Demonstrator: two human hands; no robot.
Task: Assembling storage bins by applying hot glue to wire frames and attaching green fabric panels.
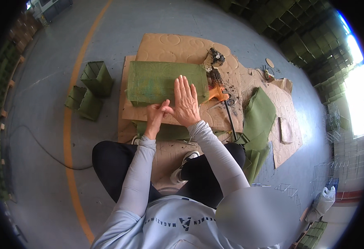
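Note:
A green fabric-covered box (157,76) lies on cardboard in front of me. My right hand (186,101) is flat with fingers stretched out, its palm side against or just over the near right part of the box. My left hand (154,118) is closed at the box's near edge, its fingertips meeting my right thumb. Anything between those fingertips is too small to make out. Right of the box lies an orange tool (218,93) resembling a glue gun, with a long black rod or cord (230,120) running toward me. Dark, sticky-looking residue (216,58) clings to the cardboard behind it.
Two open green boxes (97,79) stand on the floor at left, near a yellow line (69,137). Green fabric sheets (259,114) lie at right beside more cardboard (288,133). A cable (49,151) crosses the left floor. Stacked green boxes (302,37) line the far right.

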